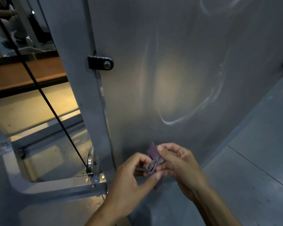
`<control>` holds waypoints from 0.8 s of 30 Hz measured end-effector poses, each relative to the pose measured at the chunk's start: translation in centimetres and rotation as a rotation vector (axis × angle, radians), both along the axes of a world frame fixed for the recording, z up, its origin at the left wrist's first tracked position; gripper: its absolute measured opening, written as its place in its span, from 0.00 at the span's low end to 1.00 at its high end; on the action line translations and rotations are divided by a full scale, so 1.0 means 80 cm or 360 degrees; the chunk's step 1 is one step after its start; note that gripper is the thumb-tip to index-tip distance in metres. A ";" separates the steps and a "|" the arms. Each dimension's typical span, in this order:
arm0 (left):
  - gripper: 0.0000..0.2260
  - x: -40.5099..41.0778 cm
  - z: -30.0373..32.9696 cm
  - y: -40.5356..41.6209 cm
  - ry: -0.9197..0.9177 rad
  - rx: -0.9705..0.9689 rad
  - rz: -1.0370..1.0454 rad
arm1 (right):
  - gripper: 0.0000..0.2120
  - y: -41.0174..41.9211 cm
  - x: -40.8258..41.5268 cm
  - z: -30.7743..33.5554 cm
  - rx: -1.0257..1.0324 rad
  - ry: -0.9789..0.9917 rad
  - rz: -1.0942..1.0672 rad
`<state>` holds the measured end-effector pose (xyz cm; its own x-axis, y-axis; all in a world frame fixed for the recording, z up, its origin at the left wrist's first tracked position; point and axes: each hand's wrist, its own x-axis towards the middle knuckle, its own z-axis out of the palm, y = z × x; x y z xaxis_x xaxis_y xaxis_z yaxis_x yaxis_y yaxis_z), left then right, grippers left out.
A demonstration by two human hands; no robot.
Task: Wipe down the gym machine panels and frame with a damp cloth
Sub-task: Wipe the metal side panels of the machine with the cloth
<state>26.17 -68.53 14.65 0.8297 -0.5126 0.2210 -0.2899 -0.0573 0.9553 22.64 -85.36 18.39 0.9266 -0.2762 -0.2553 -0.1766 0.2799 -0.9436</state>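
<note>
Both hands, left hand [131, 173] and right hand [178, 162], pinch a bunched purple cloth [153, 159] near the streaked panel [178, 70]; refolding, seemingly, so it could slip floorward.

The scene is dimly lit and tinted blue-grey. A soft warm glow is reflected on the grey panel [186, 70], just right of the black bracket [100, 62]; pale curved streaks are caught by the light around it. Brighter yellow light is seen on the floor left of the bracket. Straight edges are bowed toward the frame borders by wide-angle distortion. Slight blur is noted throughout.
</note>
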 end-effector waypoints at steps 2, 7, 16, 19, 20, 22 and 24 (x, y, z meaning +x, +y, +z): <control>0.06 0.003 -0.008 0.002 0.0197 -0.0047 -0.0103 | 0.16 -0.002 -0.002 -0.018 -0.0066 -0.0009 -0.0004; 0.07 0.012 -0.021 0.018 0.0832 -0.0295 -0.0355 | 0.27 -0.015 -0.015 -0.054 -0.0226 0.0041 0.0323; 0.10 0.024 -0.019 0.016 0.0735 -0.0154 0.0052 | 0.27 0.014 -0.018 -0.077 0.0324 0.0234 0.0511; 0.05 0.024 -0.020 0.014 0.0583 -0.0042 0.0262 | 0.20 0.021 -0.014 -0.079 0.0262 0.0207 0.0393; 0.06 0.024 -0.021 0.014 0.0575 -0.0027 0.0304 | 0.20 0.022 -0.013 -0.080 0.0239 0.0202 0.0358; 0.09 0.023 -0.023 0.015 0.0567 0.0008 0.0373 | 0.18 0.024 -0.014 -0.078 0.0177 0.0195 0.0283; 0.13 0.021 -0.024 0.018 0.0621 0.0023 0.0420 | 0.15 0.024 -0.015 -0.075 0.0127 0.0166 0.0214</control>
<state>27.82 -67.09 12.73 0.9517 -0.2740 -0.1386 0.1167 -0.0948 0.9886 21.42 -83.42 12.36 0.9210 -0.1270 -0.3683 -0.3133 0.3203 -0.8940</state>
